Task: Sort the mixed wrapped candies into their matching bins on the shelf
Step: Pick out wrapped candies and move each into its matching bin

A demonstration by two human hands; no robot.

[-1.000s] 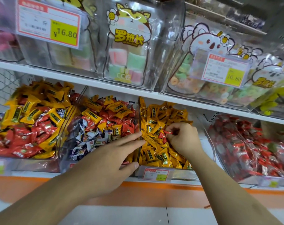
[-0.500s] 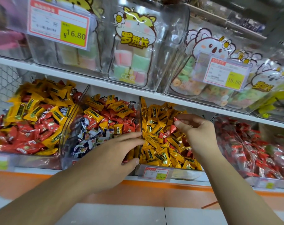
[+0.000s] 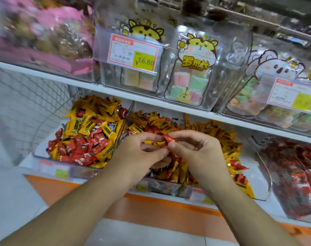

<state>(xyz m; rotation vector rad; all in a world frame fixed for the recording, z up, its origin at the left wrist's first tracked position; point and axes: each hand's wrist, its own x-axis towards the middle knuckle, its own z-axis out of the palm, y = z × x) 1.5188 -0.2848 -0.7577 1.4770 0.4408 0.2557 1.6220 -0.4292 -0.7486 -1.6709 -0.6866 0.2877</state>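
Both hands meet in front of the middle bin (image 3: 161, 188) of mixed red and yellow wrapped candies. My right hand (image 3: 195, 153) pinches a red wrapped candy (image 3: 168, 139) between thumb and forefinger. My left hand (image 3: 142, 153) has curled fingers against that same candy, and yellow wrappers (image 3: 154, 143) show just under its fingertips. To the left stands a clear bin (image 3: 49, 161) heaped with yellow and red candies. Right of my hands lies the bin of mostly yellow candies (image 3: 227, 139), and further right a bin of red candies (image 3: 293, 174).
Above, a white shelf board (image 3: 97, 89) carries clear bins of pastel marshmallow sweets (image 3: 184, 82) with price tags (image 3: 133, 54) reading 16.80. A pink-packaged bin (image 3: 44, 41) sits at upper left. White wire mesh (image 3: 26, 103) closes the left side. An orange strip (image 3: 151, 206) runs below the bins.
My right hand left the yellow bin with a red candy and came left. My left hand lifted off the bin's edge to meet it. The view swung left and upward.
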